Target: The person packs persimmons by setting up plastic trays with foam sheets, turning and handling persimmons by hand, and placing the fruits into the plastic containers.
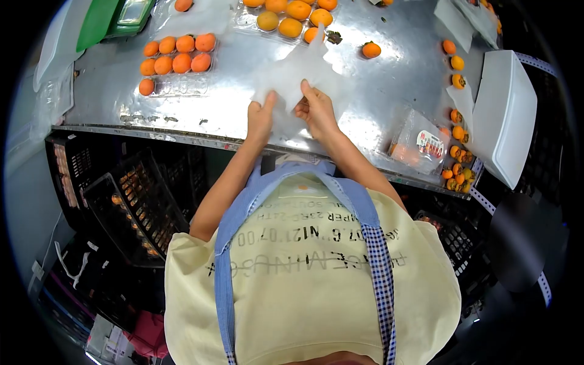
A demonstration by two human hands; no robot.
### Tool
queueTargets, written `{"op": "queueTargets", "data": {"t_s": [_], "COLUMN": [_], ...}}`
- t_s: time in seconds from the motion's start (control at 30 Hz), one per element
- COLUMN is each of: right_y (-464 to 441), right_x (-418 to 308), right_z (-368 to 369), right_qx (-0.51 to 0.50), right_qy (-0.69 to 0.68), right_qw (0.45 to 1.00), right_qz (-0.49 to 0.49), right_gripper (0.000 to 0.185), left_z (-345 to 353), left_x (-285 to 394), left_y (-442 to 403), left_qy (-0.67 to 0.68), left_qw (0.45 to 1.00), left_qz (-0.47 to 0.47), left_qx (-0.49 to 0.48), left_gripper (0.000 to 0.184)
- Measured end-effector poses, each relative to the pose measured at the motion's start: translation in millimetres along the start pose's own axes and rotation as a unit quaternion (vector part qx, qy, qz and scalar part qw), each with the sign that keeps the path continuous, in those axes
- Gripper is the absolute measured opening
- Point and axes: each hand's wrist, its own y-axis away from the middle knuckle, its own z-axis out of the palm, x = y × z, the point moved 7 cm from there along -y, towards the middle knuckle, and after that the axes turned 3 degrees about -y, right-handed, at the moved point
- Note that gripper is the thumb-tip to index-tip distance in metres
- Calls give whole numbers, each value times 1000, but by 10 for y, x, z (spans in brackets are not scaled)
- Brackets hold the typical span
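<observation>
A thin, translucent white plastic bag [295, 68] is spread between my hands above the metal table [234, 109]. My left hand [260, 118] pinches its near left side, thumb pointing up. On the right side, my right hand [316, 111] grips the bag between thumb and curled fingers. The bag's far tip reaches a clear tray [243, 23] of orange persimmons [290, 28]. To the left lies another clear tray [179, 88] holding several persimmons [182, 62], with part of its near row unfilled. A single persimmon [371, 50] rests right of the bag.
A packed bag with a red-and-white label [430, 144] lies at the front right. Loose persimmons [458, 132] line the right edge beside a white box [505, 118]. A green container [112, 27] stands back left. Black crates [131, 207] sit below the table edge.
</observation>
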Motion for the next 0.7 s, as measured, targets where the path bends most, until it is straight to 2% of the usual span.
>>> {"op": "queueTargets", "data": {"t_s": [0.07, 0.17, 0.27, 0.3, 0.4, 0.5, 0.53, 0.57, 0.6, 0.7], "right_y": [85, 278, 327, 317, 408, 740, 851, 942, 989, 1065], "right_x": [-4, -154, -193, -189, -256, -794, -1008, -1195, -1300, -1366], "right_z": [14, 54, 218, 221, 358, 283, 222, 191, 171, 289], "right_qx": [29, 73, 41, 42, 14, 57, 59, 42, 48, 10], "right_qy": [-11, -38, 49, 33, 68, 92, 108, 121, 158, 336], "right_qw": [999, 989, 987, 985, 976, 933, 898, 880, 888, 849], "right_qz": [-35, -123, -149, -161, -206, -343, -422, -457, -430, -408], "right_gripper": [32, 30, 28, 26, 23, 16, 15, 14, 17, 26], "left_z": [-248, -390, -135, -122, -81, -490, -506, -511, -512, -331], "left_x": [-176, 45, 374, 366, 538, 421, 480, 536, 568, 421], "left_y": [-75, -27, 109, 94, 197, 33, 19, 17, 15, -30], "left_qy": [-22, 42, -37, -44, -59, 39, 71, 103, 135, 54], "left_qw": [992, 969, 984, 988, 969, 973, 971, 968, 963, 988], "left_qz": [-12, 11, 133, 124, 216, 54, 79, 103, 125, 91], "left_qx": [125, 244, 113, 77, 107, 222, 215, 206, 197, 109], "left_gripper": [43, 42, 44, 46, 45, 44, 44, 43, 43, 40]}}
